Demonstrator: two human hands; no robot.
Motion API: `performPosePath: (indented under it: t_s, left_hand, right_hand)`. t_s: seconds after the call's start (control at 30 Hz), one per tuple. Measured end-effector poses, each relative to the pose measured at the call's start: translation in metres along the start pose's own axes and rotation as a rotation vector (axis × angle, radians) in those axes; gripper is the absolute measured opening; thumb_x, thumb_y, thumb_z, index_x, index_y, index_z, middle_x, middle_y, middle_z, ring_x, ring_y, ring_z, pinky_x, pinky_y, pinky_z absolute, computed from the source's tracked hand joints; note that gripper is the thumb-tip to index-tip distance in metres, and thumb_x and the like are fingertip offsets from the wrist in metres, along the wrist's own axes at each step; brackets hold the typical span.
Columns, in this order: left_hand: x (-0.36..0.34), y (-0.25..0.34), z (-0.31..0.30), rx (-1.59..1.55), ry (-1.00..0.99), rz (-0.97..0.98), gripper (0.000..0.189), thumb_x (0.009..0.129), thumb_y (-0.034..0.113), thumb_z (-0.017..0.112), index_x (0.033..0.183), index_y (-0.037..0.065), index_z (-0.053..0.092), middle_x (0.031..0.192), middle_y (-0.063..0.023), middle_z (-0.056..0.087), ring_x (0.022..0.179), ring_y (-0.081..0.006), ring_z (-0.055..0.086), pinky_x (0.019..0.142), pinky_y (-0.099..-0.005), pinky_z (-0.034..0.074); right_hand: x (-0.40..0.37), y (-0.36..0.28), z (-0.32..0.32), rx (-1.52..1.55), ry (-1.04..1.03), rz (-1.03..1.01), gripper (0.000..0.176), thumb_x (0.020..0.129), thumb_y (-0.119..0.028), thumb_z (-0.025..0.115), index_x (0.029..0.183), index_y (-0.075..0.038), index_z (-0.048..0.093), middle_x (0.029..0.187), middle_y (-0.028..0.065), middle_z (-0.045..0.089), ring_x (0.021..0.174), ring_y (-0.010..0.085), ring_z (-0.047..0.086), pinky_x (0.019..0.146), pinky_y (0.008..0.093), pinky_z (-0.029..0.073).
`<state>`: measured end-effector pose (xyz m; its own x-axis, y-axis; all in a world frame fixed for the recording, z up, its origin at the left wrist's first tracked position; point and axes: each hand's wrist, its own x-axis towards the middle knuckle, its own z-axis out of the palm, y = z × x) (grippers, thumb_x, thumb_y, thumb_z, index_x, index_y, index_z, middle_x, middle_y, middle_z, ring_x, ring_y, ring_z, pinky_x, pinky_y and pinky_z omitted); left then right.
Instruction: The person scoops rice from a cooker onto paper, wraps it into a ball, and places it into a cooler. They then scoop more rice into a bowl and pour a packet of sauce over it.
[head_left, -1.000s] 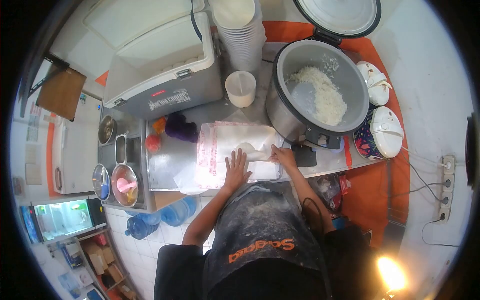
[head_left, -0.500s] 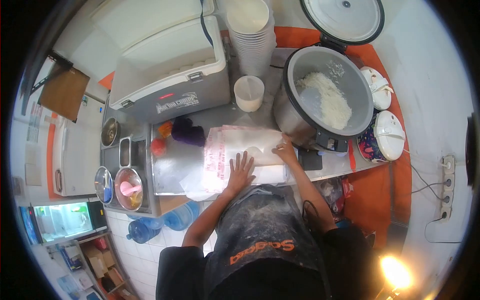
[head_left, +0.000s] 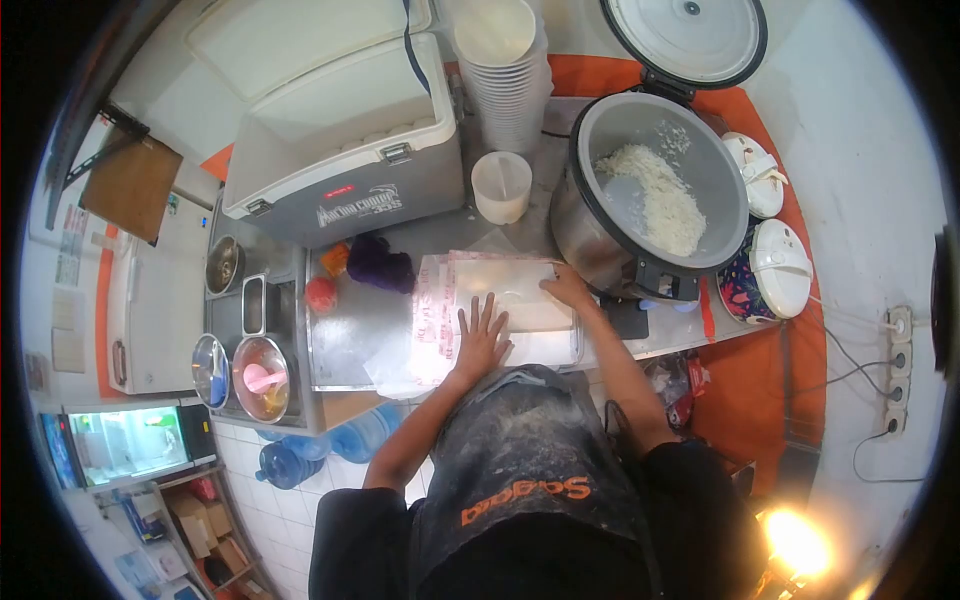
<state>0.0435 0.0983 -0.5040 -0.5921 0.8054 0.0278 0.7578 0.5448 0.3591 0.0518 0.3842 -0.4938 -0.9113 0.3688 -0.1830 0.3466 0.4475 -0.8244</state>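
A stack of white wrapping paper (head_left: 520,315) with pink-red print along its left side lies on the metal counter in front of me. My left hand (head_left: 484,342) rests flat on the paper, fingers spread. At the upper right corner of the stack, my right hand (head_left: 568,287) has its fingers curled in at the paper's edge, gripping it there. Just beyond that hand stands a large rice cooker (head_left: 590,225), lid up, with white rice (head_left: 668,205) inside. A dark flat object (head_left: 627,318) is partly hidden beside my right forearm.
Behind the paper are an open cooler box (head_left: 370,195), a clear measuring cup (head_left: 501,190) and stacked plastic tubs (head_left: 503,90). A purple cloth (head_left: 378,266) and a red ball-like item (head_left: 320,294) lie left. Metal bowls (head_left: 259,352) stand farther left; lidded pots (head_left: 779,270) stand right.
My right hand has moved slightly up and left along the paper's right edge. The sheet edges there have shifted a little. My left hand stays spread on the stack.
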Motion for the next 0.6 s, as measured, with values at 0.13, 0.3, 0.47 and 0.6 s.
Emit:
performPosePath:
  t_s: [0.13, 0.3, 0.47, 0.6]
  left_hand:
    - [0.018, -0.009, -0.002, 0.056, 0.092, 0.064, 0.072, 0.086, 0.031, 0.077, 0.149, 0.011, 0.047, 0.171, -0.0214, 0.009, 0.155, -0.0508, 0.005, 0.118, -0.0742, 0.011]
    - [0.053, -0.017, -0.021, -0.001, 0.071, 0.134, 0.083, 0.08, 0.035, 0.083, 0.15, 0.012, 0.045, 0.17, -0.0202, 0.012, 0.156, -0.0484, 0.006, 0.119, -0.072, 0.015]
    - [0.093, -0.033, -0.031, -0.062, -0.107, 0.152, 0.098, 0.076, 0.043, 0.085, 0.156, 0.01, 0.038, 0.167, -0.018, 0.025, 0.156, -0.0407, 0.018, 0.123, -0.0654, 0.016]
    - [0.115, -0.047, -0.027, -0.128, -0.163, 0.138, 0.098, 0.077, 0.048, 0.084, 0.156, 0.011, 0.038, 0.159, -0.0182, 0.042, 0.149, -0.0366, 0.035, 0.118, -0.0625, 0.027]
  right_hand:
    - [-0.013, 0.021, -0.009, -0.154, -0.098, -0.105, 0.04, 0.079, -0.022, 0.081, 0.113, -0.003, 0.075, 0.098, 0.0158, 0.071, 0.088, 0.0253, 0.068, 0.083, 0.0359, 0.053]
    - [-0.036, 0.027, -0.002, 0.038, 0.154, -0.082, 0.044, 0.078, -0.034, 0.084, 0.107, -0.002, 0.076, 0.092, 0.0166, 0.071, 0.082, 0.0262, 0.068, 0.078, 0.0362, 0.054]
    - [-0.02, 0.057, -0.001, -0.067, 0.048, 0.149, 0.052, 0.076, -0.042, 0.086, 0.111, -0.004, 0.074, 0.094, 0.0166, 0.073, 0.089, 0.03, 0.071, 0.081, 0.0393, 0.054]
    - [-0.027, 0.054, -0.002, -0.135, 0.066, 0.338, 0.057, 0.074, -0.046, 0.088, 0.104, -0.001, 0.073, 0.093, 0.0169, 0.073, 0.089, 0.0286, 0.071, 0.08, 0.0404, 0.054]
